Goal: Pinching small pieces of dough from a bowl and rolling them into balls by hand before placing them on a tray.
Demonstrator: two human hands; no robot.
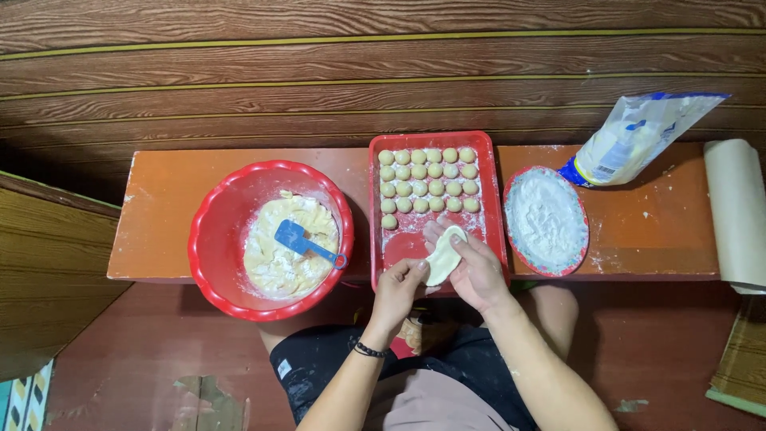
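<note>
The person sits low behind an orange tabletop [167, 199] and works a flat piece of dough [444, 257] over the near end of a red tray [495, 231]. The dough lies across the open palm of the right hand [476, 271], whose fingers curl up behind and beside it, cradling rather than squeezing. The left hand [400, 289] comes in from the lower left, its fingertips pinched onto the near edge of the dough, so both hands are touching the same piece and are pressed close together. A dark band sits on the left wrist.

Farther up the tray, rows of small dough balls [429, 180] lie on a dusting of flour, well clear of the hands, with one ball alone at the start of the lowest row. To the left of the tray stands a red bowl [209, 239] with a mass of pale dough in it and a blue spatula [302, 241] resting on top. To the right, just beside the tray, is a red plate of flour [546, 220], then an opened flour bag [638, 136] leaning against the wooden wall, and a roll of paper [736, 214] at the tabletop's far right end.
</note>
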